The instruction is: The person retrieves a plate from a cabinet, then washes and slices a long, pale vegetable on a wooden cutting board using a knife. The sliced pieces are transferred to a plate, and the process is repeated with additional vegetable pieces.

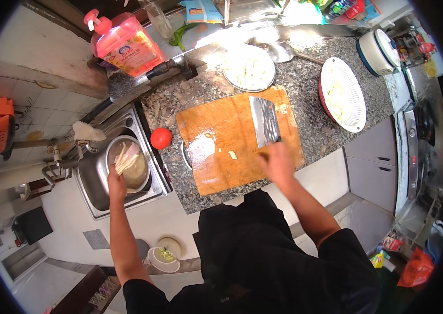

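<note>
The left hand (117,181) pinched a bundle of pale strips (124,158) over the metal bowl (136,175) in the sink (96,180) — the right hand (278,163) gripped the cleaver (264,122), fingers wrapped round its handle, blade flat on the wooden cutting board (232,157).

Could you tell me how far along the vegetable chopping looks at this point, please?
A plate and a white colander already hold pale chopped pieces. The cutting board is nearly bare. The right hand grips the cleaver flat on it, while the left hand holds pale strips over a bowl in the sink. Those strips look uncut; a tomato sits whole.
</note>
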Demonstrator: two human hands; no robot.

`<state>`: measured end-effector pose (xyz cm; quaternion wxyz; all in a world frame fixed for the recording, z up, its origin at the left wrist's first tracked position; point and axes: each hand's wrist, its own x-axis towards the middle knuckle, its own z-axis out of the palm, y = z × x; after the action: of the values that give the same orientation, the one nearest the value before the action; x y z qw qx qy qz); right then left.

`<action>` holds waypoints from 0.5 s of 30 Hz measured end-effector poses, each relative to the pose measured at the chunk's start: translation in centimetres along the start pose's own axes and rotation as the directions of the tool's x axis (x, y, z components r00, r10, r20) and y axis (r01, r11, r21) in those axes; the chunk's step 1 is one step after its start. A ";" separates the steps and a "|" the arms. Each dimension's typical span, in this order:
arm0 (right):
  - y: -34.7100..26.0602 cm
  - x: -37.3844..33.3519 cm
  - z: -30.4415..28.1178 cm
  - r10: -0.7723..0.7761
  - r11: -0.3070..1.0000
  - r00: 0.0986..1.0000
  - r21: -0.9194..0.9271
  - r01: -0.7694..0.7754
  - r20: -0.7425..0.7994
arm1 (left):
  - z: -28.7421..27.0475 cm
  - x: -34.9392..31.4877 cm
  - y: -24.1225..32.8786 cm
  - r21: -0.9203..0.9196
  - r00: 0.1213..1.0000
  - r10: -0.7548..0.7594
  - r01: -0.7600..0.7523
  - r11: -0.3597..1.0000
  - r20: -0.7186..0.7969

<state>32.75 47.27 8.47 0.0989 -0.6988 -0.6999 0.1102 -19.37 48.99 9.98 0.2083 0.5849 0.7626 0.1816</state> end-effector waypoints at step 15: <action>-3.6 3.0 5.1 -0.396 0.902 0.907 0.246 0.356 0.141 | 0.7 -0.1 0.3 0.093 0.944 -0.190 0.221 0.971 -0.269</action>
<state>27.81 50.20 4.57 0.1270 -0.5215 -0.8120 0.2293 -18.78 49.01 9.54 0.0890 0.4851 0.8497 0.1864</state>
